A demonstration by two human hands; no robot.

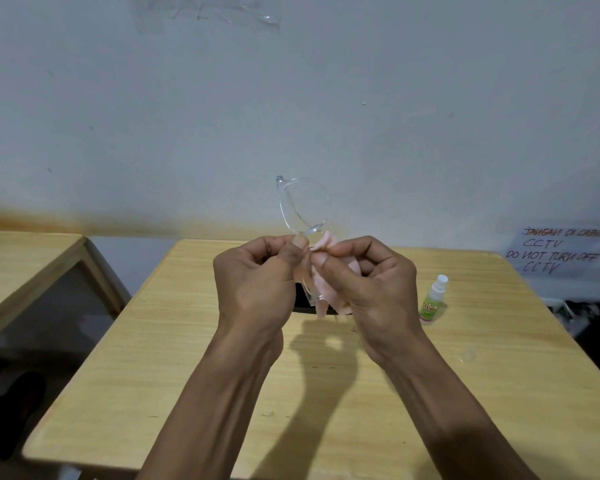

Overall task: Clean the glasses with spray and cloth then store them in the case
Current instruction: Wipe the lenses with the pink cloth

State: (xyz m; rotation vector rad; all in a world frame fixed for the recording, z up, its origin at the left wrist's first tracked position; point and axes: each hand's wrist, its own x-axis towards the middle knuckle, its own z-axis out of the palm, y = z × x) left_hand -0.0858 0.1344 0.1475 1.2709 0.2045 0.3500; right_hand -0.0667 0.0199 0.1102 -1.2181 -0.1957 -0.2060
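Clear-framed glasses (pixel 302 206) are held upright above the wooden table (pixel 194 358), one lens sticking up over my fingers. My left hand (pixel 257 282) pinches the frame near its bridge. My right hand (pixel 368 289) grips a pale pink cloth (pixel 321 299) pressed against the lower lens, with cloth ends hanging below. A small white spray bottle (pixel 433 299) with a green label stands on the table to the right of my right hand. A dark object (pixel 302 303), mostly hidden behind my hands, lies on the table; I cannot tell whether it is the case.
A second wooden table (pixel 25 268) stands at the left, separated by a gap. A grey wall rises right behind the table. A handwritten paper sign (pixel 561 251) hangs at the right, above some clutter.
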